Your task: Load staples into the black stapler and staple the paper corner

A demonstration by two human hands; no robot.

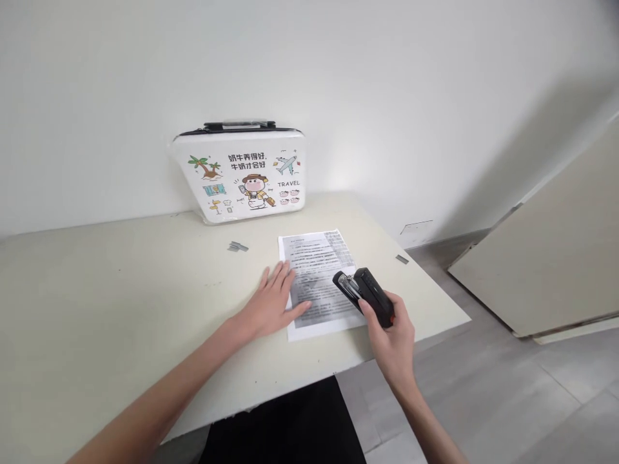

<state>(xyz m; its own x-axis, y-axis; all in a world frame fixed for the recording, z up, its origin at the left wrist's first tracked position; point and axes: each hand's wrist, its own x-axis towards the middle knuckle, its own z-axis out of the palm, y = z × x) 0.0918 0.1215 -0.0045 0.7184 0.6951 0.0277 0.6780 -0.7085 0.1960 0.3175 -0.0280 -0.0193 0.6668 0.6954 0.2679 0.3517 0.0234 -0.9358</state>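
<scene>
A printed sheet of paper [316, 267] lies on the pale table [120, 303]. My left hand [271, 303] rests flat on the sheet's left edge, fingers stretched out. My right hand [394, 338] grips a black stapler [367, 295], held just above the sheet's right side with its nose pointing up and left.
A white carry case [242, 171] with cartoon prints leans against the wall at the back. Staple strips [237, 246] lie left of the sheet, and another strip [402, 259] lies near the table's right edge. A leaning board [556, 258] stands on the floor at right.
</scene>
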